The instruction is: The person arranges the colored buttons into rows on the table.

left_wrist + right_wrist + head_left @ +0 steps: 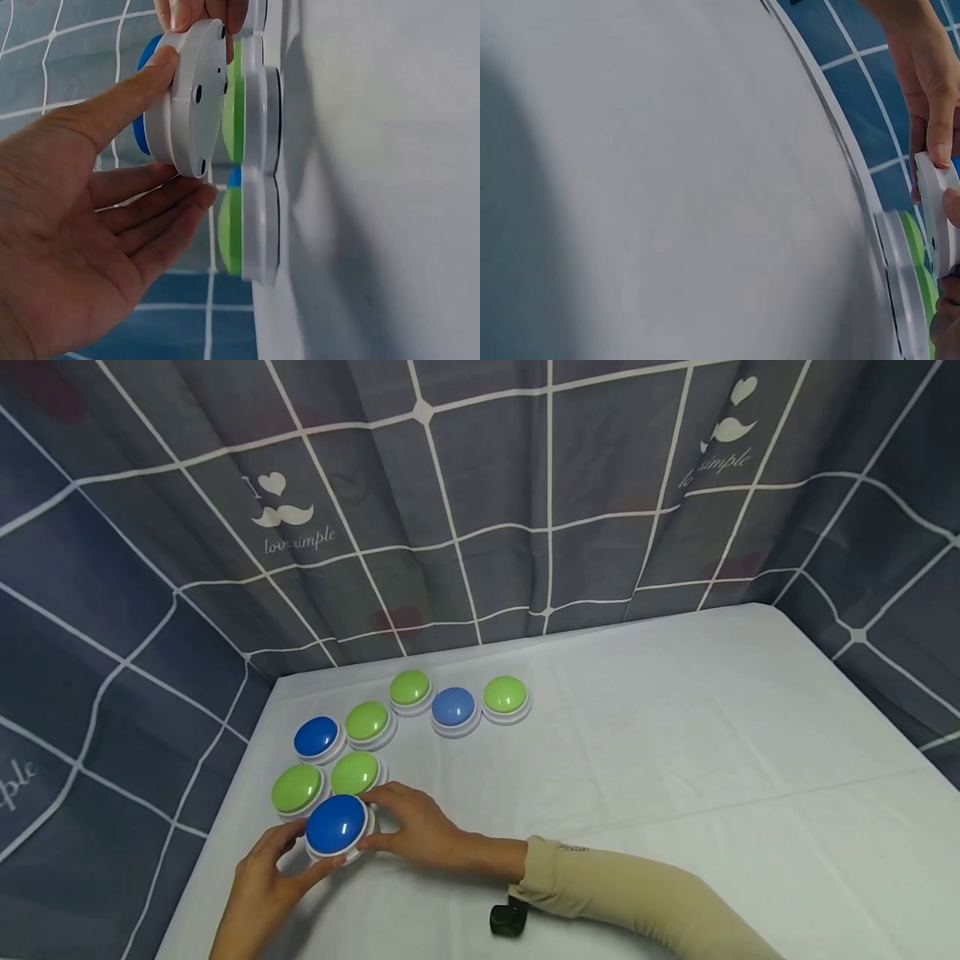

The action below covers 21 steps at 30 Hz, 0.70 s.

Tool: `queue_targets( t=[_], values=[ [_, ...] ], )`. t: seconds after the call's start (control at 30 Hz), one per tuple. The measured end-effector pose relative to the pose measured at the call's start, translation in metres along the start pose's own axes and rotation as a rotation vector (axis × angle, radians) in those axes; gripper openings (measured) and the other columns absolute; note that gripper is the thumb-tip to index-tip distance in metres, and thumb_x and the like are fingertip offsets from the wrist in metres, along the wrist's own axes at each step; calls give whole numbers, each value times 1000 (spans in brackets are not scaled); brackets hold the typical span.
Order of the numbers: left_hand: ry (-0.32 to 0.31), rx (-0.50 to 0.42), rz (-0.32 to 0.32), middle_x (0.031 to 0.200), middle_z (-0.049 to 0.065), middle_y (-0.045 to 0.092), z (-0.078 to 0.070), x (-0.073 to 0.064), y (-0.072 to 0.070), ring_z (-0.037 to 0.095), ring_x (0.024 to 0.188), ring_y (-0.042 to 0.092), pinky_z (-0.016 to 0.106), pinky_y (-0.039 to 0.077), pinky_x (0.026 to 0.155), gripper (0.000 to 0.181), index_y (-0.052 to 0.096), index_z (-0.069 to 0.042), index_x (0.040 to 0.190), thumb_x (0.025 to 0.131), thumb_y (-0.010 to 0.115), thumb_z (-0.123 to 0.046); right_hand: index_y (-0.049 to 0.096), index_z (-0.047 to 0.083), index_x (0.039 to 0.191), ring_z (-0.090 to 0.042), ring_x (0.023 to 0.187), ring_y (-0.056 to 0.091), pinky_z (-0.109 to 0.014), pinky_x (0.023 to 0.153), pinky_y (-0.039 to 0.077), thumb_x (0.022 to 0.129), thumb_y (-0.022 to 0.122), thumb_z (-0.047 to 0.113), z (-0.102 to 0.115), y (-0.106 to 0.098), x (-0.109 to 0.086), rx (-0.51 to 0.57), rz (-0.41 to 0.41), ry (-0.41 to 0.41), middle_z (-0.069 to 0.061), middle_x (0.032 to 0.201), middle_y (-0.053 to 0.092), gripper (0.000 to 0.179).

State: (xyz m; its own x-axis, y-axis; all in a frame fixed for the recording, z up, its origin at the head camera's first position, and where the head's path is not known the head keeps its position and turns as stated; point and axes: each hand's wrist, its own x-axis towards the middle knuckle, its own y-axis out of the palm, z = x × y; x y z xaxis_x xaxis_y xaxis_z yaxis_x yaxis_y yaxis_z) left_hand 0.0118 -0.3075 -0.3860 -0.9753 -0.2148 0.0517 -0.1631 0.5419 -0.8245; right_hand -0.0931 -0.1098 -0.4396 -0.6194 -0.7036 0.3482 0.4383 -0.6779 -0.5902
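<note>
A round push button with a blue dome and white base (335, 824) is held up off the table between both hands. My left hand (258, 885) grips its left side, thumb and fingers on the white rim. From the right, my right hand (423, 831) pinches the opposite side of the rim. The left wrist view shows the button tilted, its white underside (204, 105) with small dark spots turned outward. Just behind the held button lie two green buttons (296, 788) (355, 773), and farther back a dark blue button (317, 737).
More buttons rest toward the back left: green ones (367, 721) (410, 688) (506, 695) and a lighter blue one (453, 707). A white cloth covers the table (675, 735). Dark checked curtains (495, 485) enclose it. A small black object (508, 919) is below the right sleeve.
</note>
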Motion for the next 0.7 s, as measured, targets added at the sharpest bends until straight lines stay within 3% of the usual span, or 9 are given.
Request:
queue_targets(
  t=[0.33,0.5,0.7],
  values=[
    [110,-26,-15,129,23,58,-31,20,9,45,117,55,60,47,93,72,60,1,127,74,88,-38,54,12,141,-13,131,49,-32,107,40,88,78,28,-10,-34,-10,85,-39,41,-1,140,57,60],
    [194,-73,-39,123,18,62,-41,28,20,38,113,59,58,49,92,66,63,-1,124,71,91,-29,54,13,142,-14,133,47,-35,109,38,87,78,26,-17,-49,-19,136,-67,59,0,141,56,61],
    [260,-104,-28,125,13,61,-60,40,33,34,117,57,58,47,94,67,63,-6,126,70,91,-31,54,10,142,-16,134,47,-36,107,40,87,79,22,-30,-68,-32,214,-140,46,-2,142,55,62]
  ],
)
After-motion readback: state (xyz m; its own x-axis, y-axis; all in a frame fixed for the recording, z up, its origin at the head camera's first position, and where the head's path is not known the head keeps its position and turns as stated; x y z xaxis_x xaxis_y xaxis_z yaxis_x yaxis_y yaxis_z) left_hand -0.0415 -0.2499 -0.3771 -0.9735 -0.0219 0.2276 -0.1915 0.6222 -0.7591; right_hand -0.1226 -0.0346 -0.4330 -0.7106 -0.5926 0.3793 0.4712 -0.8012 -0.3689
